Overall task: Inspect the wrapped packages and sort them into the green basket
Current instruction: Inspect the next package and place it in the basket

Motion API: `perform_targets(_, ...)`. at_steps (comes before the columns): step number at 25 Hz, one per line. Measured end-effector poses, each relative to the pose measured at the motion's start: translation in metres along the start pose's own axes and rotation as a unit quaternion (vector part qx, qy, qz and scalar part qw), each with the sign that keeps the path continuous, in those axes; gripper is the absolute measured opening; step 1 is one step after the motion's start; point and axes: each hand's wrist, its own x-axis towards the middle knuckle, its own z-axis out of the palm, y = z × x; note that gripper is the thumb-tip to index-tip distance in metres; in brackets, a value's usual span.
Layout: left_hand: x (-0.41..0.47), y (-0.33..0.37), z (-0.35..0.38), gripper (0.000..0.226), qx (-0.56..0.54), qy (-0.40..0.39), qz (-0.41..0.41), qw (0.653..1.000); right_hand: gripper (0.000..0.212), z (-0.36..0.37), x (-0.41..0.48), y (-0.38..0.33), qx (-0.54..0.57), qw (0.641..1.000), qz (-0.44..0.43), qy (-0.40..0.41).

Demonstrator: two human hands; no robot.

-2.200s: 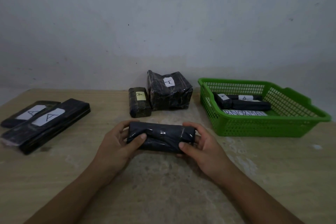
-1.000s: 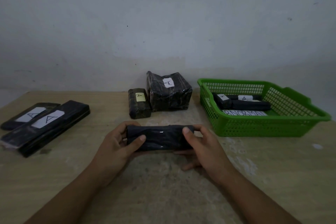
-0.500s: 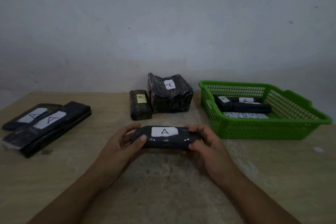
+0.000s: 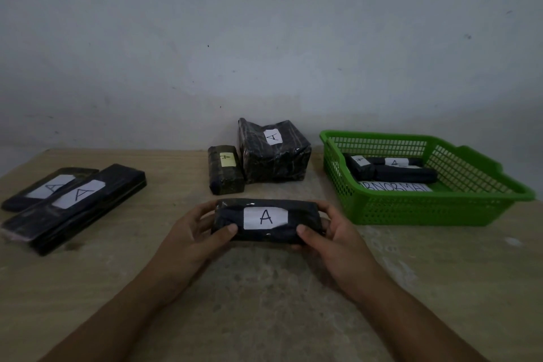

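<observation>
Head view centres on a black wrapped package (image 4: 266, 234), held level between both hands with its white label (image 4: 264, 217), marked A, facing up towards the camera. The left hand (image 4: 191, 232) grips the left end and the right hand (image 4: 338, 232) grips the right end, each with the thumb on the near face and the fingers curled round the far side. Whether the package rests on the table (image 4: 264, 303) or hangs just above it cannot be told.

Just beyond the hands sits a small package (image 4: 225, 179) with a yellow label. Close on its right is a blocky package (image 4: 274, 161) with a white A label. Beyond the right hand stands the green basket (image 4: 426, 210), which holds what look like three dark packages (image 4: 405, 175) over a paper sheet (image 4: 395, 186) lettered ABNORMAL. Well off to the left of the left hand lie two long flat packages (image 4: 76, 206), one overlapping the other, both labelled A.

Judging by this layout, the sort is under way but less than half done. Roughly three packages are in the basket, one is under inspection, and four wait on the table. The held one appears to be at the label check, and it has not yet been judged or placed.
</observation>
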Motion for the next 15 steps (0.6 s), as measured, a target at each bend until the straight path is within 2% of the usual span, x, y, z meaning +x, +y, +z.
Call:
perform_targets(3,0.0005,0.0012,0.0038,0.054,-0.086,-0.002,-0.028,0.996,0.038,-0.002,0.0011,-0.0019,-0.043,0.999,-0.003,0.002)
perform_targets(8,-0.0034,0.0065,0.0094,0.022,0.032,0.01,-0.002,0.999,0.021,0.001,-0.002,-0.0039,0.005,0.999,0.039,-0.02)
perform_targets(15,-0.0048,0.0091,0.0083,0.027,0.035,0.0,0.0,0.999,0.021,0.0045,-0.0022,-0.0052,-0.029,0.999,0.034,0.009)
